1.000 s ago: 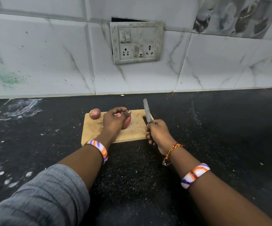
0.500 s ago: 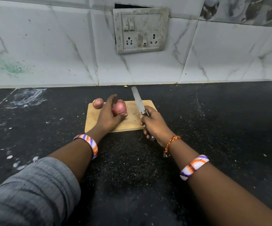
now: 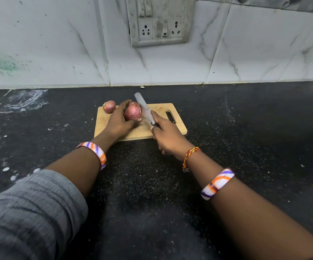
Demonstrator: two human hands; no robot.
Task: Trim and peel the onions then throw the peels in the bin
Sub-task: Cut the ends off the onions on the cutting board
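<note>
Onion (image 3: 132,112), still in its red skin, sits on the wooden cutting board (image 3: 178,126) on the dark tabletop (image 3: 245,128), the left hand (image 3: 119,121) curled round it. Compared with half a second ago, the knife (image 3: 144,107), gripped at its handle by the right hand (image 3: 168,136), has moved in against the onion's right side, suggesting the first trimming cut is imminent. A second unpeeled onion (image 3: 109,106) rests at the board's far-left corner; no bin or other container is in view.
</note>
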